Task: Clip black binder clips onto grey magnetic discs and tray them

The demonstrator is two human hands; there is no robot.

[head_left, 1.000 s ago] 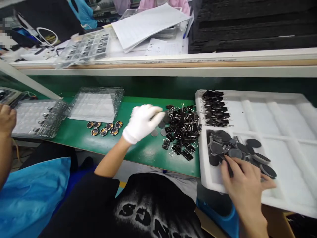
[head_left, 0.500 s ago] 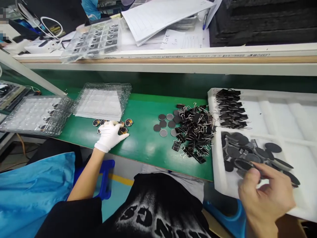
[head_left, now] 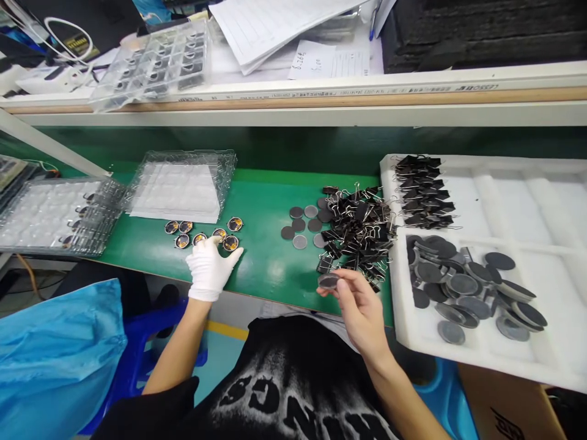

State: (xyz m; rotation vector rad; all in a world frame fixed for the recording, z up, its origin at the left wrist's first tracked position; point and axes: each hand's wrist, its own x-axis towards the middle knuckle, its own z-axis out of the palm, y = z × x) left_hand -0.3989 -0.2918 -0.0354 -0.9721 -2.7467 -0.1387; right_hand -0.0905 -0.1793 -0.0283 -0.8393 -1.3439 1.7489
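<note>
My left hand (head_left: 210, 267), in a white glove, rests over the left part of the green table (head_left: 259, 263). Its thumb is spread and its fingertips touch or lie just beside the small round pieces with black and gold faces (head_left: 182, 241). Between the thumb and fingers of my bare right hand (head_left: 362, 305) is a dark grey disc (head_left: 328, 281), held above the table's front edge. Behind it lie several loose grey discs (head_left: 298, 225) and a heap of black binder clips (head_left: 360, 223). More grey discs (head_left: 463, 284) are piled in the white foam tray (head_left: 568, 299).
Binder clips stand in a row (head_left: 424, 192) in the tray's upper left compartment. Clear plastic trays (head_left: 181, 183) lie at the back left, with a stack of others (head_left: 55, 214) farther left. A white shelf edge (head_left: 293, 113) crosses above the table. A blue stool (head_left: 137, 354) is below.
My right hand has come left from the foam tray to the table with a grey disc. The left hand has drawn back toward me and right, uncovering more round pieces. The camera view shifted slightly.
</note>
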